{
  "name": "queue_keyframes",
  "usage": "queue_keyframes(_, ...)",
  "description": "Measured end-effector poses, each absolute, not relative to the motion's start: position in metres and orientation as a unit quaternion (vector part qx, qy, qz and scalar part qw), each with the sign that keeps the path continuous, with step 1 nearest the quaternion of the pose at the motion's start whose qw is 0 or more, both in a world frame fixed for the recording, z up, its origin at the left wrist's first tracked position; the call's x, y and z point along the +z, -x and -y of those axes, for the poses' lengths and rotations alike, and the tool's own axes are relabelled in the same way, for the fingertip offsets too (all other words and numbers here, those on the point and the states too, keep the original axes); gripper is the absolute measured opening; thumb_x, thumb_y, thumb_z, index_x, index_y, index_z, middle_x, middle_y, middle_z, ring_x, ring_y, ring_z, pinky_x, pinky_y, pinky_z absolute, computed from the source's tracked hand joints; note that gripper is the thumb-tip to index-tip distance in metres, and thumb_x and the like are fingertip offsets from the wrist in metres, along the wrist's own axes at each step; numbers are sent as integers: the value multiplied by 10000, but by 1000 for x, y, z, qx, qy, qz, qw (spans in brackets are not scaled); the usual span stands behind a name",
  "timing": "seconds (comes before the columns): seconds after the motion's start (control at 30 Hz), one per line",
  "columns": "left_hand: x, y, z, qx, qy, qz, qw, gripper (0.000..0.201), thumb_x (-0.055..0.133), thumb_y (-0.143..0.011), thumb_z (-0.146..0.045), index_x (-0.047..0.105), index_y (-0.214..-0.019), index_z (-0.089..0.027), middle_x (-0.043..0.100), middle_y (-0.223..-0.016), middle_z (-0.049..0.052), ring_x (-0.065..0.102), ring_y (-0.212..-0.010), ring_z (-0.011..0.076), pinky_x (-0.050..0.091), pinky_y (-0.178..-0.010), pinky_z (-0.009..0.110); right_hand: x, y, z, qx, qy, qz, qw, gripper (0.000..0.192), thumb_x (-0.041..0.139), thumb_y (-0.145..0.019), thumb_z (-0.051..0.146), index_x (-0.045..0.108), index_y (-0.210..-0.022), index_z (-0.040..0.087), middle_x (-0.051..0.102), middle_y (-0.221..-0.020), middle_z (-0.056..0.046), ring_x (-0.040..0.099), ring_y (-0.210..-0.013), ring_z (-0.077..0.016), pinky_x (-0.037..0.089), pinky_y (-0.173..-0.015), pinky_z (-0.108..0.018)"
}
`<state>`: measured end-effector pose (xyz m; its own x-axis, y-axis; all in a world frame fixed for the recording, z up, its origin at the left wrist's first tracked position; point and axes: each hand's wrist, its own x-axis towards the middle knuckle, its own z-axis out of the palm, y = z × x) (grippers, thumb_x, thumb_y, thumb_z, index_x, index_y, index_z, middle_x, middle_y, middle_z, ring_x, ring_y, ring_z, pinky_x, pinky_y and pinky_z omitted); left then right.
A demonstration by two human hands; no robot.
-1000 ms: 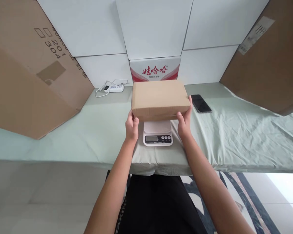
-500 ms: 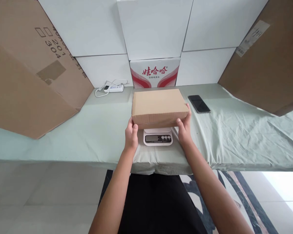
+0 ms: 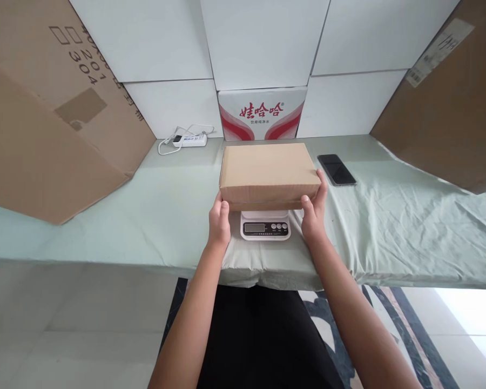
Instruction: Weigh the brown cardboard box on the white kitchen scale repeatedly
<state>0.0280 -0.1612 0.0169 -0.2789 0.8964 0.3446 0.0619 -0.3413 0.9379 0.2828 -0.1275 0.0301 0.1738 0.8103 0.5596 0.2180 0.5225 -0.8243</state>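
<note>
While clamped at both ends by left hand (image 3: 219,222) and right hand (image 3: 314,215), fingers closed on its near corners, box (image 3: 269,173) sits over small scale (image 3: 265,228). Far wider than the platform; could tip or slide on release. Hides most of the scale. Wrinkled green cloth (image 3: 389,227), phone (image 3: 336,169), white panels behind.

You've lowered the cardboard box (image 3: 268,173) onto the kitchen scale (image 3: 265,226); its platform, visible a second ago, is now covered.
</note>
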Motion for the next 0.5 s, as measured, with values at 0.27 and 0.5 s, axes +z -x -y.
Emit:
queue_keyframes(0.27, 20, -27, 165, 649, -518, -455, 322, 788, 508, -1057, -861, 714, -1579, -308, 754, -1611, 136, 622, -1623, 383, 505, -1351, 531, 34, -283, 129, 215, 449, 603, 623, 826, 576, -1012, 761, 453, -1757, 429, 490, -1849, -52, 362, -1794, -442, 337, -1469, -725)
queue_keyframes(0.5, 53, -14, 109, 659, -542, -429, 296, 853, 515, -1005, -945, 728, -1526, -303, 765, -1582, 122, 657, -1581, 374, 521, -1325, 504, 78, -280, 89, 224, 402, 620, 636, 811, 562, -1013, 783, 441, -1744, 455, 436, -1889, -2, 269, -1842, -418, 204, -1518, -711)
